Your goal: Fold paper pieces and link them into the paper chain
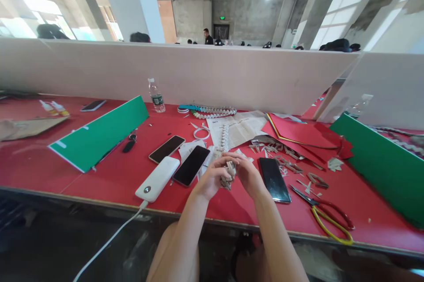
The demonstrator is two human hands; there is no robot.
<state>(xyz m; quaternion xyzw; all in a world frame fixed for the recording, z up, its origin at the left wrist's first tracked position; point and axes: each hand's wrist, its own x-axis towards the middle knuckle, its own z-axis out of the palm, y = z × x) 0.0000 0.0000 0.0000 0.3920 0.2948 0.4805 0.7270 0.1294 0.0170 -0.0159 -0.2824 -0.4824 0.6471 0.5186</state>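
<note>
My left hand (213, 177) and my right hand (245, 168) meet above the front of the red table, fingers curled round a bundle of folded newspaper pieces (228, 176). Some fingertips are hidden behind the bundle. Just beyond my fingers a zigzag folded-paper chain (225, 137) lies on a newspaper sheet (247, 126); whether it joins the bundle I cannot tell. Right of my right hand is a dark phone (274, 180). Left of my left hand lie a second phone (191, 165) and a white power bank (158, 179) with a cable.
Scissors (326, 215) with red and yellow handles lie at the front right. Paper scraps (281, 151) and red sheets (304, 131) are behind them. Green dividers (102, 134) stand on both sides, and a water bottle (156, 95) by the white partition (185, 70). A roll of tape (201, 133) lies beyond the phones.
</note>
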